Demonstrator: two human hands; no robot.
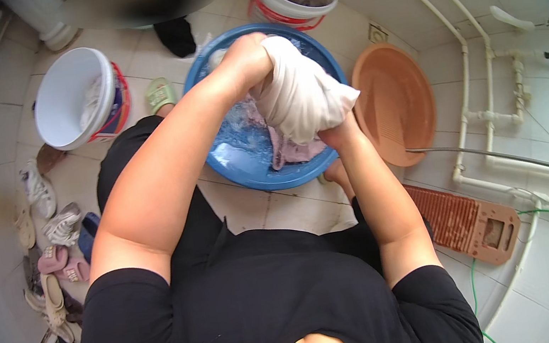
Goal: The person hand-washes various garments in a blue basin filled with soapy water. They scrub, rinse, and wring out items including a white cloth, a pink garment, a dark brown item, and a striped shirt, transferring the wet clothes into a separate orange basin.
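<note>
Over a round blue basin (278, 184) of water, I hold a bunched, twisted white cloth (302, 99) up between both hands. My left hand (250, 60) grips its upper left end, fingers wrapped round it. At the lower right end, my right hand (340, 132) is closed on the cloth, its fingers mostly hidden by the folds. A pale pink patterned cloth (289, 152) lies in the water below. Some white fabric shows at the basin's far left edge, partly behind my left wrist.
A white bucket (69, 96) with light cloth stands left; another bucket (274, 8) holds dark fabric behind. An orange-brown basin (397, 105) leans right, near a reddish-brown washboard (443, 213) and wall pipes (470, 90). Several shoes (40, 190) line the left. A blurred dark object (140, 4) overhangs the top.
</note>
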